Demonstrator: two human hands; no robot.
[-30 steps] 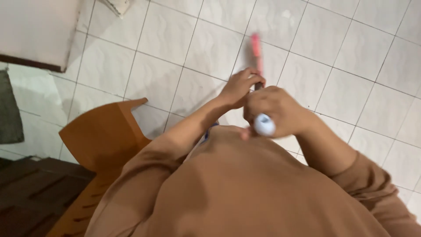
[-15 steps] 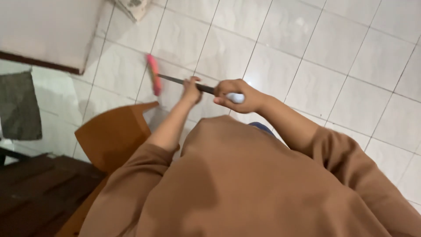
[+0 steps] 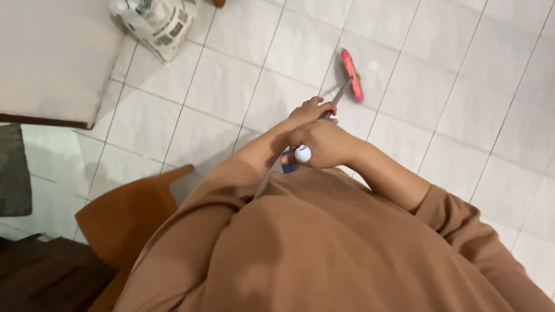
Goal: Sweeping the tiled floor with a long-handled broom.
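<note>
The broom head [image 3: 352, 75] now lies on the white tiled floor [image 3: 219, 92] up and to the right of the wooden chair [image 3: 130, 214]; half a second ago it sat much closer to the chair's upper corner, and a second ago it was out ahead again — so the head is swinging from side to side across the tiles, which reads as a sweeping stroke in progress rather than a pause.

The left hand [image 3: 313, 110] is wrapped around the dark handle [image 3: 340, 96], lower down the shaft. The right hand [image 3: 324, 144] is closed around the top of the handle, just short of its white end cap [image 3: 302, 153], which pokes out of the fist.

Much is hard to read. The stretch of handle between the two hands is covered by fingers, and the bristles are only a pink blur, so whether they press on the floor cannot be told. The brown garment [image 3: 324, 254] fills the lower part of the view and hides the person's feet and the floor right of the chair. A printed bag [image 3: 157, 23], well above the chair, is cut off at the top edge, and no dirt shows on the tiles.
</note>
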